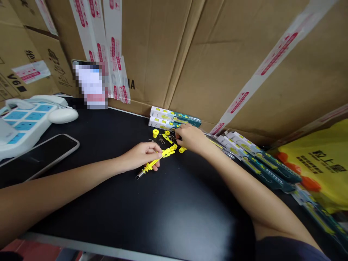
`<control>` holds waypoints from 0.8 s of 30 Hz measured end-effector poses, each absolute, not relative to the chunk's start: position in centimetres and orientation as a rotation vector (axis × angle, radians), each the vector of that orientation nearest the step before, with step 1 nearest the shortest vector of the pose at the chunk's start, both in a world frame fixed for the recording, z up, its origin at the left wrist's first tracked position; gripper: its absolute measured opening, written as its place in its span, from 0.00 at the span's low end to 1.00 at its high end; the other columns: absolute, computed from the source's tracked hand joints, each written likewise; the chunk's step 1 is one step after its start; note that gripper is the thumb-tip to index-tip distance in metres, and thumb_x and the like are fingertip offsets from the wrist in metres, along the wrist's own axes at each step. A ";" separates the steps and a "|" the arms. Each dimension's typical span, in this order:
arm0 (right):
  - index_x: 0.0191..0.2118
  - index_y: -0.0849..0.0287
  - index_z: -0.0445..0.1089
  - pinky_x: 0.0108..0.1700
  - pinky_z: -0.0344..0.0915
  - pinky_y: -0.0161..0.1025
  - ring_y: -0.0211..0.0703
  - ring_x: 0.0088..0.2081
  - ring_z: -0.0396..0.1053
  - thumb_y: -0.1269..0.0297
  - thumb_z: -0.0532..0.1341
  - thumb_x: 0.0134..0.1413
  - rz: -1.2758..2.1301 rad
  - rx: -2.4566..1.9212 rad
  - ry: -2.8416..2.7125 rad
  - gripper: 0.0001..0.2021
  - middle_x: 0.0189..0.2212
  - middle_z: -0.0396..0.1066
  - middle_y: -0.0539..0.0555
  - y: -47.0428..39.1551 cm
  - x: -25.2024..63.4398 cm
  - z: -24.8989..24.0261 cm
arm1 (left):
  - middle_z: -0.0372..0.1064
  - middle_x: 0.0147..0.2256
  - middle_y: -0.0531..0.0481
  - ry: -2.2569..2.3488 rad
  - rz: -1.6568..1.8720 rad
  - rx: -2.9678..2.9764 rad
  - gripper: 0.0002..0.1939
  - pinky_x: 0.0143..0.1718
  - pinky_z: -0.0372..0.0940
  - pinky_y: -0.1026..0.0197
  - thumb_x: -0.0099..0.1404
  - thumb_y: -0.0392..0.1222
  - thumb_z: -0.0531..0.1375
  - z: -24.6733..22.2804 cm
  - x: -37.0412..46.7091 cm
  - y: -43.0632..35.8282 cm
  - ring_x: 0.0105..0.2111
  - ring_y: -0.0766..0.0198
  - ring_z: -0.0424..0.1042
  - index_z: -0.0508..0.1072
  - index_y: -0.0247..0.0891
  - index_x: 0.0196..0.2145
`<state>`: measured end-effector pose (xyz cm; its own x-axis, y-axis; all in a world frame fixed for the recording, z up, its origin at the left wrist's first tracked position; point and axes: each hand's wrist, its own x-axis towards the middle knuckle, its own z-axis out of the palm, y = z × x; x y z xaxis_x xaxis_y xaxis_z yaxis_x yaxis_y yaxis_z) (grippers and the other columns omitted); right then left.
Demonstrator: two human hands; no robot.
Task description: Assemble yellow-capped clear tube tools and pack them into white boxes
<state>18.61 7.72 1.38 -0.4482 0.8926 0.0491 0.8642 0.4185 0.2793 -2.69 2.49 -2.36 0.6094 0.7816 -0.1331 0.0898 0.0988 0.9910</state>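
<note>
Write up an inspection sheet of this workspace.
Surface: black tabletop, reflecting light.
Job's things: yellow plastic tool with metal tip; small yellow plastic parts.
Clutter: dark-screened phone; slim white-and-green boxes, back and right.
Grippers: left hand, fingers closed on the tool; right hand among the small parts, grip unclear.
Cables: white cable by white plastic power strip.
Surroundings: brown taped cardboard behind; yellow bag, right.

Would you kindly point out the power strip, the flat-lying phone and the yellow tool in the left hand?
Power strip [34,116]: head view, blue socket panel.
Phone [40,156]: head view, its dark screen.
Yellow tool [148,166]: head view, ribbed part near metal end.
</note>
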 end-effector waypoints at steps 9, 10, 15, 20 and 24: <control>0.36 0.65 0.71 0.35 0.60 0.39 0.51 0.41 0.70 0.73 0.55 0.52 0.467 1.609 2.557 0.09 0.38 0.73 0.63 7.6 17.5 1.1 | 0.72 0.23 0.53 0.781 0.605 1.389 0.12 0.30 0.68 0.61 0.60 0.45 0.62 -2.6 -2.7 2.6 0.23 0.65 0.74 0.66 0.34 0.33; 0.36 0.65 0.71 0.34 0.60 0.39 0.51 0.40 0.70 0.72 0.54 0.52 0.485 1.633 2.571 0.09 0.38 0.73 0.63 7.4 17.6 1.3 | 0.71 0.23 0.53 0.787 0.606 1.389 0.12 0.30 0.68 0.61 0.60 0.45 0.62 -2.6 -2.7 2.6 0.23 0.65 0.74 0.66 0.34 0.34; 0.34 0.59 0.67 0.26 0.53 0.36 0.43 0.27 0.68 0.71 0.56 0.51 0.380 1.846 2.842 0.05 0.26 0.72 0.54 5.0 18.4 2.9 | 0.68 0.22 0.56 0.857 0.577 1.418 0.11 0.26 0.66 0.65 0.63 0.43 0.59 -2.6 -2.6 2.6 0.21 0.68 0.72 0.69 0.32 0.40; 0.35 0.56 0.62 0.26 0.61 0.33 0.36 0.22 0.66 0.73 0.55 0.53 -0.664 1.648 3.288 0.05 0.22 0.68 0.46 0.5 19.5 0.5 | 0.65 0.21 0.58 0.853 0.590 1.473 0.10 0.23 0.65 0.67 0.63 0.46 0.58 -2.6 -2.5 2.1 0.20 0.69 0.72 0.67 0.36 0.33; 0.36 0.56 0.64 0.29 0.67 0.33 0.37 0.28 0.71 0.75 0.56 0.56 -0.853 1.530 3.467 0.06 0.30 0.75 0.51 -2.3 19.6 -2.7 | 0.61 0.20 0.60 0.883 0.580 1.385 0.10 0.12 0.54 0.72 0.65 0.48 0.55 -2.5 -1.9 1.1 0.13 0.74 0.60 0.61 0.40 0.32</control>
<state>19.61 -2.31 -2.70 -0.4672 0.7590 0.4535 0.4618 0.6469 -0.6069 -1.87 1.06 -2.46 0.5691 0.8001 -0.1896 0.1433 0.1306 0.9810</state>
